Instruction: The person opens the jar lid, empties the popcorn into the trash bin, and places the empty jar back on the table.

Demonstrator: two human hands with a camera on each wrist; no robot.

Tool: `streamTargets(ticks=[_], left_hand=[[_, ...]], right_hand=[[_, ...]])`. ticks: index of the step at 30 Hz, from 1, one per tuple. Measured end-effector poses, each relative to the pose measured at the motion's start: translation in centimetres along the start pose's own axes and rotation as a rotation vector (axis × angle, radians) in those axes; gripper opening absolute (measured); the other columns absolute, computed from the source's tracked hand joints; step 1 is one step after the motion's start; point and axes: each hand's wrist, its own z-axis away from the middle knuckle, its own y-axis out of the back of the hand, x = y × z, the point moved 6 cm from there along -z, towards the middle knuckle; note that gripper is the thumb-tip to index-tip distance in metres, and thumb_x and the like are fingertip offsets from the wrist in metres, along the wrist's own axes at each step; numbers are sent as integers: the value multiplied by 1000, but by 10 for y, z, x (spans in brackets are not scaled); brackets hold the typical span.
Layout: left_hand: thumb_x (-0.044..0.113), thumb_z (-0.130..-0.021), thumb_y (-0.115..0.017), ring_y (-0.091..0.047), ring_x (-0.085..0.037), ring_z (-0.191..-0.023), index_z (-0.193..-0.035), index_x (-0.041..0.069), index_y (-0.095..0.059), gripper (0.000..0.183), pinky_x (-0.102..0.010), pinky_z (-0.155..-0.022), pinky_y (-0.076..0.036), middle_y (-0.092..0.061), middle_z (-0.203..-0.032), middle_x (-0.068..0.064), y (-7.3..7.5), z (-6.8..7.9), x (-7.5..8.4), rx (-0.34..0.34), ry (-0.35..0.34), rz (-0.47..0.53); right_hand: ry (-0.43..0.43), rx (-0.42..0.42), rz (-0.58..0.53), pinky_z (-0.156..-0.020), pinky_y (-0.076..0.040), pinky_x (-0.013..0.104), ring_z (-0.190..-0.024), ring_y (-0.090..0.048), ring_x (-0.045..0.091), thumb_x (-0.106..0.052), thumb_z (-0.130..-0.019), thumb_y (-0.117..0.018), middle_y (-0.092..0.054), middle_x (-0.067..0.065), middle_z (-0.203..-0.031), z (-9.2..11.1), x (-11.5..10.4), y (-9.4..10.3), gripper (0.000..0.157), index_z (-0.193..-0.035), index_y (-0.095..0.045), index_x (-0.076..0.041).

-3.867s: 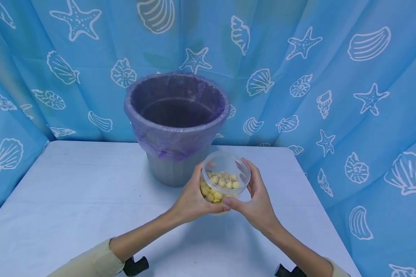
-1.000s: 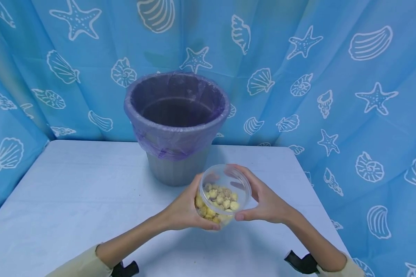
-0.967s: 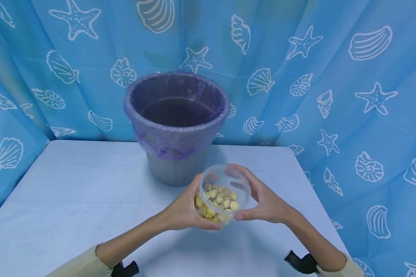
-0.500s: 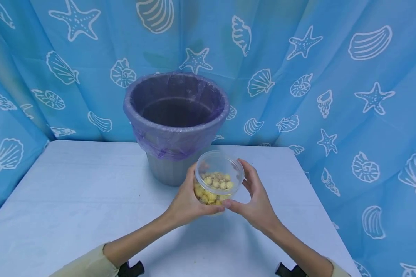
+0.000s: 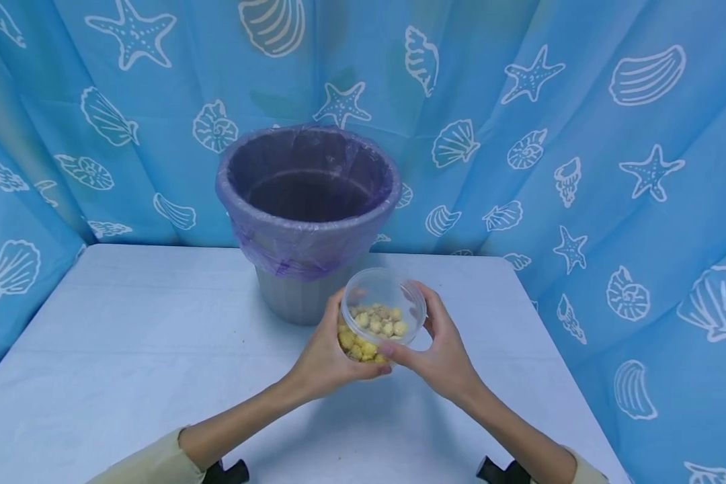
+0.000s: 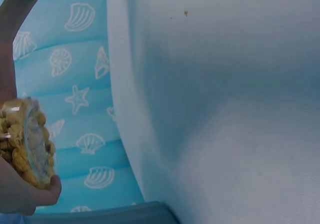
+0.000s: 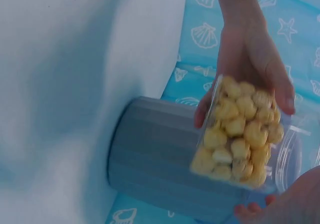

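Observation:
A clear plastic jar point(image 5: 382, 316) is held up over the table, tilted, its round rim facing up toward the head camera. Round yellow pieces that look like popcorn point(image 5: 369, 329) fill its lower part; through the wall they show plainly in the right wrist view point(image 7: 240, 134). My left hand point(image 5: 323, 356) grips the jar's left side and underside, thumb along the near lower wall. From the right, my right hand point(image 5: 438, 349) holds it, thumb on the near wall below the rim and fingers round the far side. Part of the far fingers is hidden behind the jar.
A grey bin point(image 5: 299, 296) lined with a purple plastic bag point(image 5: 308, 252) stands at the table's back edge, just behind the jar. White cloth covers the table point(image 5: 127, 349). A blue shell-patterned curtain point(image 5: 490, 81) encloses the back and sides. Small crumbs point(image 6: 186, 13) lie on the cloth.
Since one second ago the jar has moved slightly up and left, and the right hand has turned with it. In the last half second the right thumb has slid a little left along the jar.

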Motion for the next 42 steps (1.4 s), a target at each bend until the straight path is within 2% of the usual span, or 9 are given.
streamTargets(ticks=[8,10,13,19,25,29,33,39,42], left_hand=[[15,-64,-94,-46,-22,-126,-153,24,-22,115,-47,-104,-40,-40,-146,0,6,8,2,-126,-3,33],[14,-64,-94,-46,-22,-127,-154,23,-22,116,-47,-105,-40,-41,-145,-1,7,9,3,-142,-12,33],[14,-64,-94,-45,-22,-128,-154,23,-22,116,-48,-106,-38,-40,-146,0,7,9,3,-131,-19,32],[17,-65,-95,-45,-21,-128,-152,23,-25,112,-47,-104,-40,-39,-149,-2,4,4,3,-20,-34,9],[17,-67,-93,-47,-22,-126,-153,21,-23,112,-46,-103,-42,-41,-147,-5,-3,3,3,-7,-63,2],[19,-65,-94,-48,-21,-126,-152,23,-25,111,-46,-103,-42,-41,-147,-3,-5,3,3,-27,-54,4],[16,-65,-94,-46,-21,-127,-153,25,-23,114,-45,-104,-41,-38,-149,-2,-4,4,2,-78,-32,25],[14,-66,-93,-44,-23,-127,-155,19,-20,115,-46,-105,-40,-36,-149,-6,-3,4,2,-149,-23,46],[14,-66,-93,-46,-23,-125,-154,20,-21,114,-46,-105,-40,-38,-147,-8,-3,5,1,-174,-6,53]], right_hand=[[99,-264,-92,-110,-29,60,-141,-32,35,-32,-87,-79,-34,13,-154,-5,0,3,90,-155,-27,-5],[106,-291,-98,-110,-26,63,-144,-27,35,-36,-86,-78,-30,13,-157,-5,0,4,93,-156,-24,-7],[118,-242,-87,-109,-23,67,-146,-23,35,-44,-85,-78,-25,14,-160,-4,0,5,101,-158,-18,-9],[64,-11,-19,-113,-19,65,-147,-21,31,-42,-80,-83,-26,10,-160,4,-2,1,107,-159,-17,-12],[-46,55,-49,-106,-30,65,-142,-30,30,-30,-80,-84,-32,8,-156,8,-2,-8,104,-158,-19,-16],[-49,54,-61,-106,-31,63,-139,-32,29,-28,-81,-83,-33,9,-155,7,-2,-8,100,-157,-20,-13],[2,-13,-100,-108,-27,65,-141,-29,30,-27,-83,-82,-30,10,-156,6,-1,-7,97,-156,-21,-10],[71,-92,-132,-108,-28,64,-139,-29,38,-29,-86,-79,-30,15,-155,4,3,-3,91,-155,-23,-4],[97,-95,-159,-110,-34,50,-139,-31,38,-29,-87,-77,-32,17,-155,2,5,0,89,-154,-25,-2]])
